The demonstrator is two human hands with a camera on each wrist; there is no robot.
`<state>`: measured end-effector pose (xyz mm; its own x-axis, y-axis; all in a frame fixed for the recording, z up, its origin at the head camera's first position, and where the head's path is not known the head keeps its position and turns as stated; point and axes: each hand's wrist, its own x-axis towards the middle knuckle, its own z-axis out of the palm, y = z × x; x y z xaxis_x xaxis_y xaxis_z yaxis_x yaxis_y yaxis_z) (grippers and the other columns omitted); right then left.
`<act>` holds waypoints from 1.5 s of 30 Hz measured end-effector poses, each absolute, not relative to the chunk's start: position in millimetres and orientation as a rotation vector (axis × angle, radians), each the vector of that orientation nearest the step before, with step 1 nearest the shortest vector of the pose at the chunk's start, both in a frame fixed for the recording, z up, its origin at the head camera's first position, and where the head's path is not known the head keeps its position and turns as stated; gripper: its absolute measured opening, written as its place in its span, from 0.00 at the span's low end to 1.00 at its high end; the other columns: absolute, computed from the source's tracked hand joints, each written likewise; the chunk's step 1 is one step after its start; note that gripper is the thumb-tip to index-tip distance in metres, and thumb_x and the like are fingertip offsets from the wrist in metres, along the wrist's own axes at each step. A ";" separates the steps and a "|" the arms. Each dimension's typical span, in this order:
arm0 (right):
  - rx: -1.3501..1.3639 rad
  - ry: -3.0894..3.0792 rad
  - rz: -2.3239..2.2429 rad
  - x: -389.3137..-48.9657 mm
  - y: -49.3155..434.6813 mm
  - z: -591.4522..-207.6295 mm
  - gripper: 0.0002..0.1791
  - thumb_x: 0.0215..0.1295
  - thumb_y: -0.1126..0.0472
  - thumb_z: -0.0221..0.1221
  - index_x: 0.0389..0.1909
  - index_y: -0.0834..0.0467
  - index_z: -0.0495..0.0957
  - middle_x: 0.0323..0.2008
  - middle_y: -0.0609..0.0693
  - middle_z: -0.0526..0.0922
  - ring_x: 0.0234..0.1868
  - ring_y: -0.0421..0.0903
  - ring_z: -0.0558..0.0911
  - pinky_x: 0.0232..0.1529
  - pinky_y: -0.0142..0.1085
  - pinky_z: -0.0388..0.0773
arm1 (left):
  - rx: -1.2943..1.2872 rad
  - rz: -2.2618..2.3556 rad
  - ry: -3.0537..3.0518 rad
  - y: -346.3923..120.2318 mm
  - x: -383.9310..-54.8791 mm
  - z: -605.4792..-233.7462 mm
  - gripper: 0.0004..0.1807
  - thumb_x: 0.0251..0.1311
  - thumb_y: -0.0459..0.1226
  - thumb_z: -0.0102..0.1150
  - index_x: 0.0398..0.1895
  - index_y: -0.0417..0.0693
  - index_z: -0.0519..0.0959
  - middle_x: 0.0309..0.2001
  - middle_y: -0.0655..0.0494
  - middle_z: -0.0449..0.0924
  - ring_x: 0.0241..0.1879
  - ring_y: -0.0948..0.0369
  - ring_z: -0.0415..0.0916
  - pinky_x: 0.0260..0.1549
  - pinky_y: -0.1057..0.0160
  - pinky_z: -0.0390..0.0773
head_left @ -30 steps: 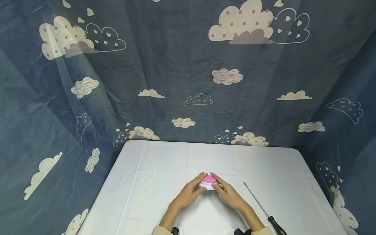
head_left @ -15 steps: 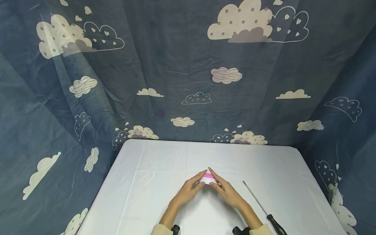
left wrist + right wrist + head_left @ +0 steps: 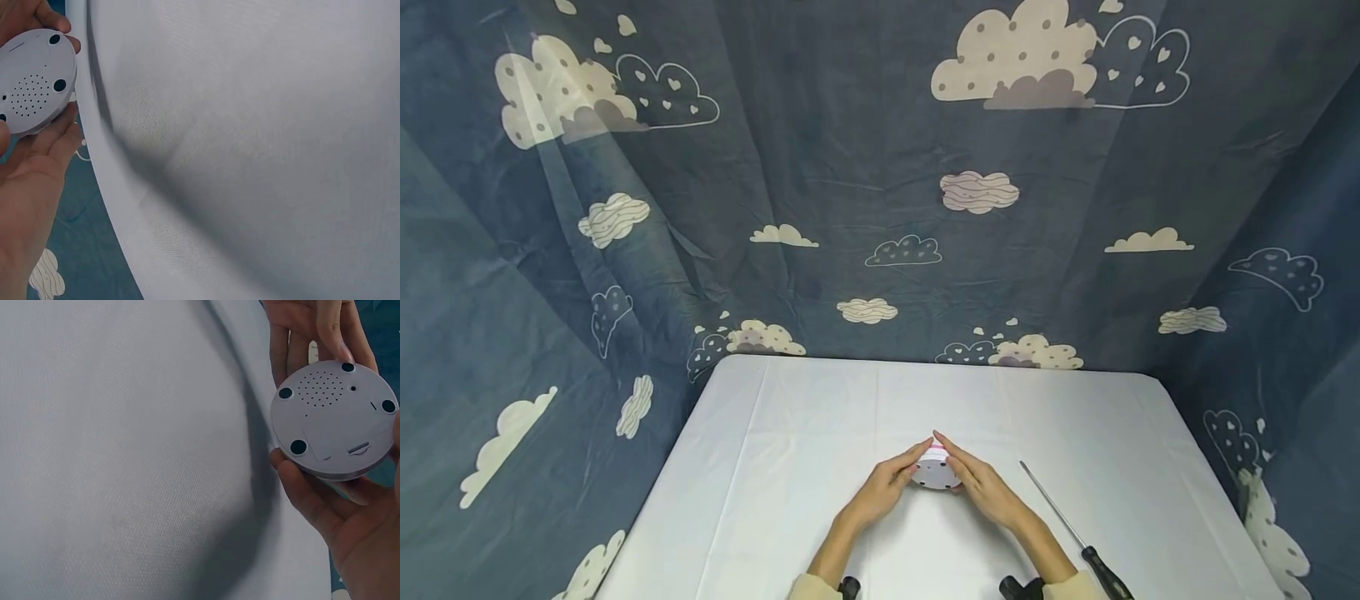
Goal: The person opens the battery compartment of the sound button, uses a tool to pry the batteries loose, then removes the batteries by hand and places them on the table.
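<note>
Between both hands is a round push button (image 3: 936, 475) with a pink top and a white base, tipped so its underside faces me. In the right wrist view that underside (image 3: 337, 422) carries a patch of small speaker holes, dark round feet and a battery cover with a latch. My left hand (image 3: 878, 493) grips the button's left side, its thumb on the underside, as the left wrist view of the hand (image 3: 28, 200) shows. Opposite it, my right hand (image 3: 995, 498) holds the right edge, fingers curled around the rim. Most of the pink top is hidden.
A screwdriver (image 3: 1103, 571) with a black handle and long shaft lies to the right of my right forearm. White cloth covers the table (image 3: 797, 417). Behind and beside it hangs a dark blue curtain (image 3: 850, 150) with cloud prints.
The push button has turned over between my hands: its pink top faced up a second ago, and now the underside faces me. My fingers have shifted on the rim. The screwdriver stays put.
</note>
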<state>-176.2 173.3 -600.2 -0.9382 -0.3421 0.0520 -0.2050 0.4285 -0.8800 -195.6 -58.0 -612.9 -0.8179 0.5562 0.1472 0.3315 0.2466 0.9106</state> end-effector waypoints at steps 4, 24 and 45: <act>-0.464 2.506 -1.555 -175.2 174.9 -600.7 0.26 0.86 0.51 0.41 0.80 0.48 0.62 0.78 0.57 0.65 0.56 0.53 0.83 0.44 0.39 0.86 | 0.811 1.623 2.284 -59.1 -195.9 -614.2 0.27 0.81 0.35 0.42 0.79 0.58 0.64 0.79 0.49 0.61 0.79 0.48 0.57 0.78 0.52 0.56; -0.450 2.230 -1.798 -179.7 181.6 -603.8 0.27 0.86 0.55 0.40 0.76 0.64 0.64 0.70 0.73 0.70 0.25 0.70 0.83 0.27 0.55 0.84 | 0.691 1.688 2.189 -64.0 -196.7 -612.8 0.25 0.82 0.37 0.41 0.78 0.60 0.66 0.79 0.55 0.63 0.79 0.53 0.60 0.77 0.55 0.60; -0.444 2.187 -1.898 -176.7 173.1 -608.5 0.40 0.78 0.62 0.56 0.83 0.56 0.49 0.76 0.72 0.60 0.46 0.49 0.87 0.47 0.40 0.86 | 0.588 1.835 2.091 -62.3 -197.9 -613.2 0.31 0.81 0.33 0.43 0.83 0.50 0.53 0.77 0.36 0.62 0.68 0.45 0.75 0.62 0.63 0.79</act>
<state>-176.7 173.1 -608.5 -0.9323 -0.3598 0.0374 -0.0877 0.1243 -0.9884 -197.9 -62.3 -613.2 -0.8723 0.4869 0.0450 0.1077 0.1014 0.9890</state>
